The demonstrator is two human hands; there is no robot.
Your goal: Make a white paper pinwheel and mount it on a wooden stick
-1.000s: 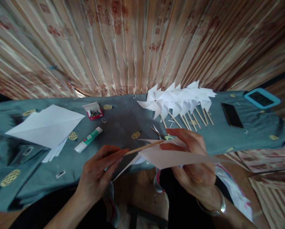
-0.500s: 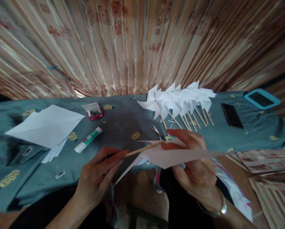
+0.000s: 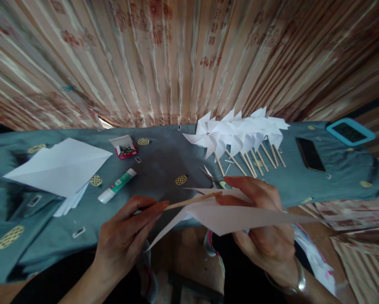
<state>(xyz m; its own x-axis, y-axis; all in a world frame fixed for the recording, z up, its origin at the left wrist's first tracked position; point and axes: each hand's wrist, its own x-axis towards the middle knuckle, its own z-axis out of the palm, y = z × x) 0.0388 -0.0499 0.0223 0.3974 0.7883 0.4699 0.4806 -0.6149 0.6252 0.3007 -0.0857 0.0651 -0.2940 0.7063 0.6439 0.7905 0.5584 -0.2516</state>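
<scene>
My left hand (image 3: 126,236) pinches the near end of a thin wooden stick (image 3: 192,200) that points right. My right hand (image 3: 265,230) holds a white paper pinwheel (image 3: 236,215) against the stick's far tip, thumb pressed at the centre. Both hands hover just in front of the table's near edge. Behind them lie small scissors (image 3: 213,178), partly hidden by the paper.
The table wears a grey-blue cloth (image 3: 164,156). On it are a row of finished paper pinwheels (image 3: 240,135) on sticks, a stack of white paper (image 3: 59,166), a glue stick (image 3: 117,185), a small red box of pins (image 3: 124,147), a black phone (image 3: 309,154) and a blue-framed device (image 3: 350,131). Striped curtain behind.
Both hands with the stick and paper have drifted slightly down and right; the grip is unchanged.
</scene>
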